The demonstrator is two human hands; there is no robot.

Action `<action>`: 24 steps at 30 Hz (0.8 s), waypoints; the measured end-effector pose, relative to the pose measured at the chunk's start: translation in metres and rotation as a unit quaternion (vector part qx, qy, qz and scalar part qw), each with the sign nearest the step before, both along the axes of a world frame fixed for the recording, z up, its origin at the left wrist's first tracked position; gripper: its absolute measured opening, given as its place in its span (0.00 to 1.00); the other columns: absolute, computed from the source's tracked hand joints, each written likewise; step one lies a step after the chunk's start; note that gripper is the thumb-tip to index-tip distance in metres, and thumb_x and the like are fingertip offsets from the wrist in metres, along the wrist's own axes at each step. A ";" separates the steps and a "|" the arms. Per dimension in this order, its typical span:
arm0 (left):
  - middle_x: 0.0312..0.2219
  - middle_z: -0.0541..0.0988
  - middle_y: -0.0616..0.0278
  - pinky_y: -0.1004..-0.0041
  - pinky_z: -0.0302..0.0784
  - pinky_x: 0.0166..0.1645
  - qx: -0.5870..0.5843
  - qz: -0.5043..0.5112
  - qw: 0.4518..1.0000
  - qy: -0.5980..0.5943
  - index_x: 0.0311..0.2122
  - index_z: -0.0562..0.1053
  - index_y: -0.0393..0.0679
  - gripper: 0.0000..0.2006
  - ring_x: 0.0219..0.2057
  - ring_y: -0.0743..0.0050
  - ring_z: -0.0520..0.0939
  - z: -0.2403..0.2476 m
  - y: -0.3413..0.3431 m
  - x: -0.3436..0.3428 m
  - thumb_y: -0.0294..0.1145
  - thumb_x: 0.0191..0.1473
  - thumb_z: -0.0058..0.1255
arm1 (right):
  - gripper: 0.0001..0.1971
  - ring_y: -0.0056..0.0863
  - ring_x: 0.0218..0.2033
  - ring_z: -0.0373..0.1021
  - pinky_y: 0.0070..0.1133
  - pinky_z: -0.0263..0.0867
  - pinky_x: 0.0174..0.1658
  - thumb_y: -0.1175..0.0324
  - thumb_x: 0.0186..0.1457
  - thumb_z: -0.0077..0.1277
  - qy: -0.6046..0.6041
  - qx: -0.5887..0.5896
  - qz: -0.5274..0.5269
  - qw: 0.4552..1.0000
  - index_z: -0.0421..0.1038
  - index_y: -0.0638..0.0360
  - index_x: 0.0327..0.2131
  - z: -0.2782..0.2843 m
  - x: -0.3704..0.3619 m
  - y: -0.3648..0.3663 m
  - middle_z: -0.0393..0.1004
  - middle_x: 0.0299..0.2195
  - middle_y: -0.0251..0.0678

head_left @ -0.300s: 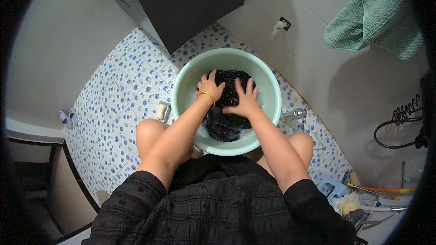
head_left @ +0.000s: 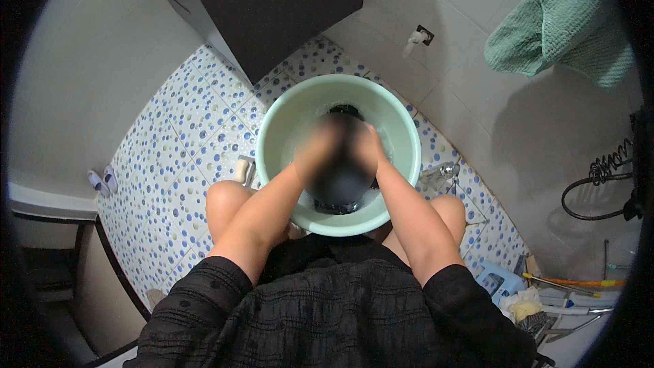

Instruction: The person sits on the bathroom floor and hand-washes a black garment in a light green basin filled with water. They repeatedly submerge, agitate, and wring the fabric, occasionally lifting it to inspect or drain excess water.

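Observation:
A pale green round basin (head_left: 283, 119) stands on the floor between my knees. Wet black cloth (head_left: 337, 204) lies in it, with a little water around it. Both my hands are down in the basin at the cloth: my left hand (head_left: 320, 146) on its left side, my right hand (head_left: 369, 146) on its right. A blurred patch covers the middle of the basin, so most of the fingers and the cloth between them are hidden. Whether the fingers grip the cloth does not show.
Left of the basin lies a pale bar of soap (head_left: 241, 170) on a holder; right of it is a metal tap-like fitting (head_left: 446, 172). A dark cabinet (head_left: 279, 13) juts in ahead. A green towel (head_left: 545, 34) hangs at upper right, and a blue plastic stool (head_left: 499, 281) sits at lower right.
Earlier the fingers were spread over the black cloth. Now both hands have shifted closer together, the left one slightly lower, and the cloth looks drawn in from the sides.

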State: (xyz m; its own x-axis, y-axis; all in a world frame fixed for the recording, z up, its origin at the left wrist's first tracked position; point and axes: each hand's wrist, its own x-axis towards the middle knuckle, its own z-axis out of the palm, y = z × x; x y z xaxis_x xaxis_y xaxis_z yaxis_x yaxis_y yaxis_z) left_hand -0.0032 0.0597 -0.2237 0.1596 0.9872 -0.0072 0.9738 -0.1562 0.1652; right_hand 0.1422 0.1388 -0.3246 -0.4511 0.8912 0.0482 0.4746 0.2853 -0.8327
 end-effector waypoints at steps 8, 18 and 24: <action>0.40 0.66 0.59 0.76 0.61 0.48 -0.113 -0.049 0.635 -0.763 0.46 0.61 0.39 0.17 0.42 0.73 0.67 0.039 -0.026 -0.014 0.37 0.54 0.36 | 0.09 0.35 0.30 0.64 0.26 0.61 0.34 0.69 0.39 0.49 0.092 0.253 0.126 0.955 0.67 0.59 0.28 0.190 -0.044 -0.096 0.67 0.26 0.40; 0.37 0.69 0.62 0.78 0.65 0.41 -0.042 -0.052 0.826 -0.559 0.43 0.65 0.41 0.14 0.38 0.76 0.69 -0.008 -0.020 -0.018 0.30 0.50 0.40 | 0.11 0.36 0.38 0.65 0.30 0.63 0.36 0.60 0.48 0.42 -0.167 -0.034 -0.135 0.976 0.69 0.54 0.28 0.163 -0.023 -0.040 0.69 0.32 0.38; 0.35 0.70 0.54 0.72 0.67 0.39 0.093 0.006 0.995 -0.031 0.41 0.66 0.41 0.16 0.36 0.64 0.72 -0.035 -0.016 -0.036 0.35 0.45 0.45 | 0.10 0.41 0.48 0.55 0.25 0.56 0.46 0.63 0.48 0.44 -0.303 0.037 -0.127 0.944 0.65 0.53 0.35 0.128 -0.019 -0.047 0.60 0.46 0.39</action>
State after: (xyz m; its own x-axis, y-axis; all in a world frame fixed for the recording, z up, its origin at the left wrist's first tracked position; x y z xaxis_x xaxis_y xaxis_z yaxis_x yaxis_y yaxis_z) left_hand -0.0395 0.0435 -0.2583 0.1424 0.9723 0.1851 0.9645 -0.1784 0.1949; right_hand 0.1231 0.0919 -0.1968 -0.1884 0.9785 -0.0839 0.9185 0.1453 -0.3679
